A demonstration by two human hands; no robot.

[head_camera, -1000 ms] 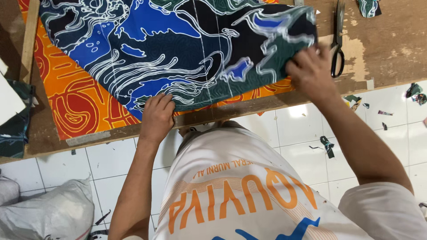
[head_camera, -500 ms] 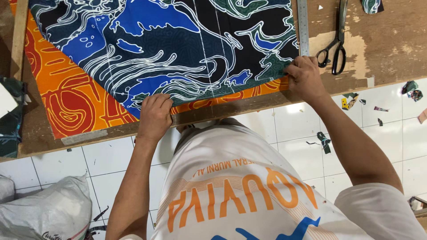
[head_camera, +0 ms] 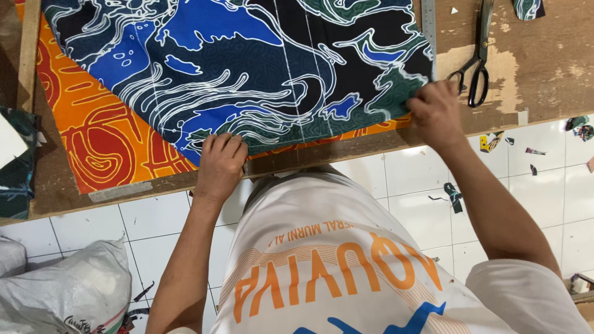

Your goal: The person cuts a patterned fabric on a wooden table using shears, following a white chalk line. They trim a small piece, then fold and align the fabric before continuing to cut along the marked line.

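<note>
A blue, black and green patterned cloth (head_camera: 247, 68) with white wavy lines lies spread on a wooden table (head_camera: 532, 80). Under it sits an orange and red patterned cloth (head_camera: 105, 142). My left hand (head_camera: 219, 164) pinches the near edge of the blue cloth at the table's front edge. My right hand (head_camera: 436, 111) grips the cloth's near right corner, next to a metal ruler (head_camera: 428, 28) that lies along the cloth's right side.
Black-handled scissors (head_camera: 477, 62) lie on the table just right of my right hand. A grey-white sack (head_camera: 62, 291) stands on the white tiled floor at bottom left. Small cloth scraps (head_camera: 578, 127) are scattered on the tiles at right.
The blue cloth has been pulled nearer and its right corner laid flat. My right hand came down to the table's front edge; my left hand stayed on the near edge.
</note>
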